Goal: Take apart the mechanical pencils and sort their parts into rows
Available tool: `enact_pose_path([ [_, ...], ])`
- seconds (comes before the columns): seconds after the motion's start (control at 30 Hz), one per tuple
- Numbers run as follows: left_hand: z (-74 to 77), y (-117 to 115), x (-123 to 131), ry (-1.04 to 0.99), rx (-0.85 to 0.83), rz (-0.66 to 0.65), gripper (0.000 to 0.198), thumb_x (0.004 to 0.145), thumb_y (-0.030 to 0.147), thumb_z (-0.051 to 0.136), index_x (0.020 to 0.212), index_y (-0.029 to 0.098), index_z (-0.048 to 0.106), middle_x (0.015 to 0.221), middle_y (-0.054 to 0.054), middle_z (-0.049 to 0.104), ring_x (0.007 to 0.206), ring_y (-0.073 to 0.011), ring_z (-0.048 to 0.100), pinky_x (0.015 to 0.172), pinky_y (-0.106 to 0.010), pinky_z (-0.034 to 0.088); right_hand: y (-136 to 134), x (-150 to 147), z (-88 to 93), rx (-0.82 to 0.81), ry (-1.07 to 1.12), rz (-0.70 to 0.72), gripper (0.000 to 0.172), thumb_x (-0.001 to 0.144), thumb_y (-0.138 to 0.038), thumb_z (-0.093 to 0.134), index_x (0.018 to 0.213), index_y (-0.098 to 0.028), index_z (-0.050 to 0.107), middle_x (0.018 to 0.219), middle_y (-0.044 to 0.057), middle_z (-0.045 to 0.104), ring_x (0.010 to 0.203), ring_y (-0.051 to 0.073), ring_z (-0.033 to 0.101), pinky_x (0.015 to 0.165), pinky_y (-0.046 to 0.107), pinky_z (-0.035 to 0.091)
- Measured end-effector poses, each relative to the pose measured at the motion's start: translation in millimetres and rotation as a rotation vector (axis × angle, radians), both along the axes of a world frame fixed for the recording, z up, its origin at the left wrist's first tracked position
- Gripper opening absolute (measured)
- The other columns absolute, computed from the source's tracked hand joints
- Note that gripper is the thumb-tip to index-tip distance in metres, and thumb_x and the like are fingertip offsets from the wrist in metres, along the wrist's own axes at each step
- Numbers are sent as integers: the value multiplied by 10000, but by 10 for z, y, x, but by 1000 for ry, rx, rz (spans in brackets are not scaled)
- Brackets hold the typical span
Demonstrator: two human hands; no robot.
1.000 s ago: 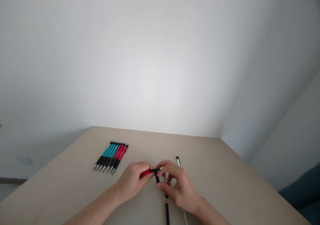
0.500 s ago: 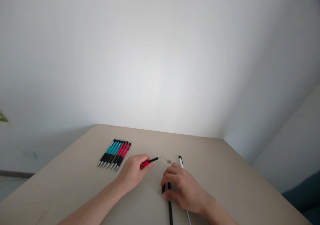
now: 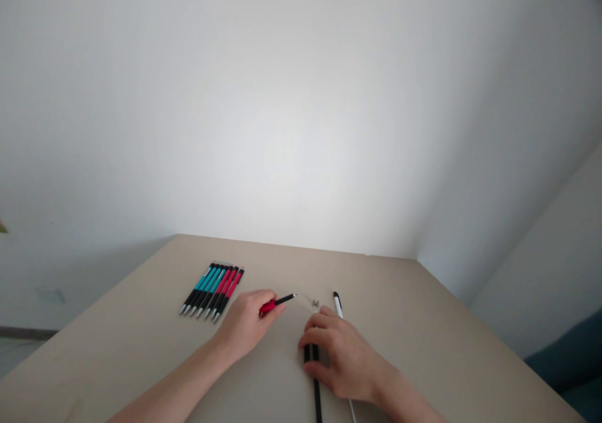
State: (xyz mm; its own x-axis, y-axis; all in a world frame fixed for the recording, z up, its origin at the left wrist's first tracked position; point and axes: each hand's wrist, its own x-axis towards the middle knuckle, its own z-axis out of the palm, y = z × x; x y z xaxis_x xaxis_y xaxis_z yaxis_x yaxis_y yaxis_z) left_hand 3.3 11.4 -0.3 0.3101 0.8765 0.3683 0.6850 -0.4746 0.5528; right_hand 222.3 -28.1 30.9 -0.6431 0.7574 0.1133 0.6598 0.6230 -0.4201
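My left hand (image 3: 249,319) is closed on a red and black pen (image 3: 277,304), its black end pointing right. Beyond that end, a faint, thin, pale streak runs toward some small silvery pieces (image 3: 315,302) on the table. My right hand (image 3: 336,351) rests low over the table, thumb and fingers closed around a short black piece (image 3: 307,353). A long thin black rod (image 3: 317,401) lies right beside this piece and runs toward me, partly under the fingers. Under the same hand passes a white stick with a black end (image 3: 337,301); its middle is hidden.
On the left of the beige table (image 3: 399,310) lies a neat row of several pens (image 3: 212,291), teal and red with black grips and silver tips. A white wall (image 3: 291,128) rises behind the table. Something dark blue (image 3: 574,360) stands beyond the right edge.
The short black piece and the black rod now lie closer together under my right fingers. The view has shifted slightly; my left hand still holds the pen in the same way.
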Motion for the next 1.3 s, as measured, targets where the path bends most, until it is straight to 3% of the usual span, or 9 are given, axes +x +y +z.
enact_pose_path([
  [1.3, -10, 9, -17, -16, 31, -1, 302, 889, 350, 499, 657, 165, 555, 586, 27, 510, 561, -120, 462, 546, -215, 309, 3, 8, 2, -10, -35, -16, 158, 705, -213, 674, 860, -225, 705, 910, 33, 605, 901, 193, 509, 804, 290, 387],
])
